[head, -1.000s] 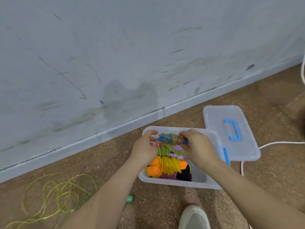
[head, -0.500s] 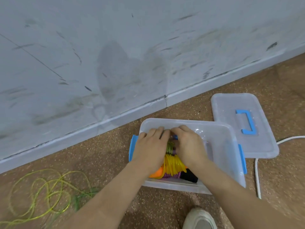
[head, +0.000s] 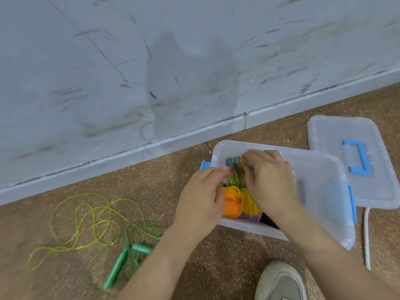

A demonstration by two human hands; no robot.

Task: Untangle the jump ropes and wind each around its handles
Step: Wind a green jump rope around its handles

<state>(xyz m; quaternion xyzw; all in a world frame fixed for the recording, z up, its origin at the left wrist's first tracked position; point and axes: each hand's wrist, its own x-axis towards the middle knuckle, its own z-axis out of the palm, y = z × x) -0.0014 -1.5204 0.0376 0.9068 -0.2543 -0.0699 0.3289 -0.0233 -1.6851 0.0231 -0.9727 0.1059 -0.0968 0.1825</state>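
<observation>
A grey wall (head: 108, 61) stands far across the brown floor (head: 151, 182), a clear lid (head: 333, 135) with a blue handle (head: 363, 158) lies right, a white cord (head: 366, 234) beside it, a shoe (head: 281, 282) nearest.

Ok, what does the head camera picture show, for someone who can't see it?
The left hand and right hand reach into a clear plastic bin of wound jump ropes. A tangled green jump rope lies on the floor left of it; its lid lies right of it.
</observation>
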